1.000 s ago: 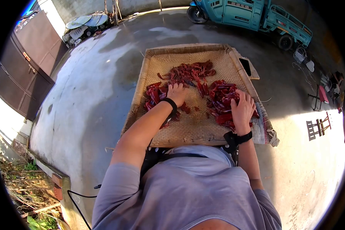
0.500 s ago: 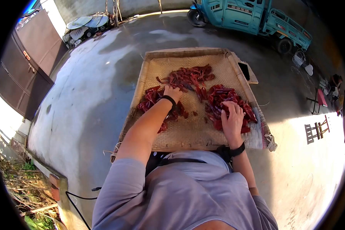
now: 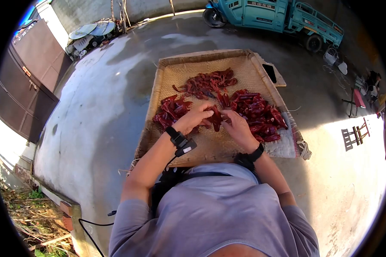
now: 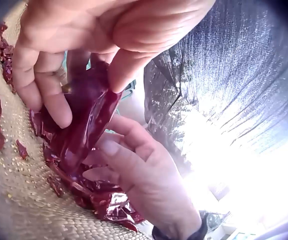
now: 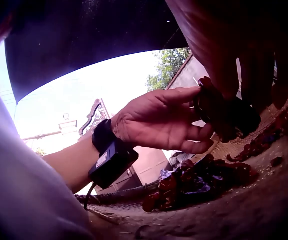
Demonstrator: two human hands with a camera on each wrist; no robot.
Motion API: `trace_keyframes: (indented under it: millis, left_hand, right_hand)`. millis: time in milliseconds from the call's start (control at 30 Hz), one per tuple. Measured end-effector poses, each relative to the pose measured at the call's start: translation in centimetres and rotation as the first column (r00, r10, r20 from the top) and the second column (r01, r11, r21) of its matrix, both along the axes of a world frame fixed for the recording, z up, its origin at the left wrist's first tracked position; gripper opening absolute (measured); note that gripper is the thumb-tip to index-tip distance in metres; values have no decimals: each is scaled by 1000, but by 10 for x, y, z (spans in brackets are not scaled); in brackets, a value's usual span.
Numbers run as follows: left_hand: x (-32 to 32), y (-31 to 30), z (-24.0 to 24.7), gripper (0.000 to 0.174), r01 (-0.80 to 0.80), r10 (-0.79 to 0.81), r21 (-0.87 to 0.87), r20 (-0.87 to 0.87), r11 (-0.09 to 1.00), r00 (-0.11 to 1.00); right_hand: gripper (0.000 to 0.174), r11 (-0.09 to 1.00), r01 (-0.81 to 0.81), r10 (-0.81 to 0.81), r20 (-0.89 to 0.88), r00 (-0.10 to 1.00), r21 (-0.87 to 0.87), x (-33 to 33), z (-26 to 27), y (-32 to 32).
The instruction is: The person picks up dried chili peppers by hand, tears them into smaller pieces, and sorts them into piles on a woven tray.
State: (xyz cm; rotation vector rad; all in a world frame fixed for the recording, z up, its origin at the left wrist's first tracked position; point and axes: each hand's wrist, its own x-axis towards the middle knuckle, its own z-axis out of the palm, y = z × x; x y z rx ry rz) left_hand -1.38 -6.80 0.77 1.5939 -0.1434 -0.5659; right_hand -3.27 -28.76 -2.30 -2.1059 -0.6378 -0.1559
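Observation:
Both hands meet over the woven tray (image 3: 206,156) at a glossy dark red dried chili pepper (image 3: 215,119). My left hand (image 3: 195,118) pinches it between thumb and fingers, as the left wrist view shows with the chili (image 4: 86,117) hanging tip downward. From the other side my right hand (image 3: 238,128) holds its lower part with thumb and curled fingers. Left of the hands lies a pile of whole red chilies (image 3: 171,111); a larger pile of chilies (image 3: 266,115) is at the right. Shriveled, darker chili pieces (image 3: 208,82) form a heap at the back.
A phone (image 3: 269,73) lies on a board beside the tray's right rim. Seeds and small chili scraps (image 4: 21,149) dot the weave. Farther off on the concrete stand a teal cargo tricycle (image 3: 261,17) and a small stool (image 3: 357,99). A brown metal gate (image 3: 25,92) is at the left.
The left hand has come back from the left pile toward the tray's middle with a chili. The right hand has moved left off the right pile to meet it.

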Motion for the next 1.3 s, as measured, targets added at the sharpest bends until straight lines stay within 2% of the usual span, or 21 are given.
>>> trace_keyframes:
  millis: [133,200,233,300,333,400,467,500,600,633,733,800,867,900,1000,1100,1200,1233,1300]
  left_hand:
    - [-11,-2,-13,43,-59,30,-212,-136,976,990]
    - [-15,-6,-15,44,-88,48,-254,-161,963,986]
    - [-16,-7,-14,48,-75,46,-215,-135,974,990]
    - [-20,-9,-8,56,-55,44,-137,-82,989,996]
    - [-21,-11,-7,61,-95,81,-131,-110,987,991]
    - [-24,-15,-8,70,-178,158,-114,-165,977,974]
    - [-25,-18,-13,66,-206,188,-120,-141,971,972]
    - [-26,-19,-15,64,-218,202,-122,-129,968,971]
    - [-25,-21,-13,66,-197,179,-119,-149,973,973]
    - [-24,-22,-17,64,-202,183,-134,-147,970,972]
    - [-23,-25,-27,58,-182,159,-177,-137,967,978]
    - [-22,-26,-26,53,-121,99,-205,-117,971,988]
    - [-24,-28,-23,49,-141,122,-204,-105,969,987]
    - [-25,-28,-23,46,-153,135,-206,-99,967,986]
    - [-24,-22,-28,46,-204,176,-225,-137,953,975]
    - [-25,-19,-28,44,-342,314,-225,-153,912,937]
    - [-26,-14,-27,41,-361,325,-267,-170,894,930]
    - [-23,-11,-30,40,-347,322,-233,-138,909,937]
    - [-19,-6,-39,38,-325,315,-162,-83,932,945]
  right_hand:
    - [31,999,47,-46,101,994,-2,-1,-7,-2]
    - [30,999,47,-47,-16,999,24,-4,1,-6]
    - [30,998,48,-45,-75,996,38,-7,7,-9]
    - [29,976,191,-179,117,977,-107,-10,23,-19]
    - [29,949,265,-227,217,949,-169,-10,29,-25]
    - [28,878,433,-305,461,834,-203,-4,33,-44]
    - [25,780,585,-400,543,738,-221,-1,38,-62]
    - [25,698,665,-465,538,703,-265,0,35,-69]
    - [27,669,694,-477,562,676,-267,-3,28,-77]
    - [28,706,669,-480,537,694,-233,-6,28,-72]
    - [29,926,344,-287,303,909,-153,-16,31,-49]
    - [36,975,134,-114,120,986,-177,-24,32,-30]
    - [42,989,63,-45,132,990,-137,-22,11,-17]
    - [44,999,13,-10,49,999,-53,-22,11,-15]
    - [44,979,49,-31,95,995,-199,-16,22,-16]
    - [44,857,308,-169,340,925,-413,-3,27,-19]
    - [44,729,512,-294,468,833,-454,17,13,-29]
    - [42,701,567,-326,513,794,-432,19,12,-29]
    - [42,830,424,-268,407,873,-362,14,19,-26]
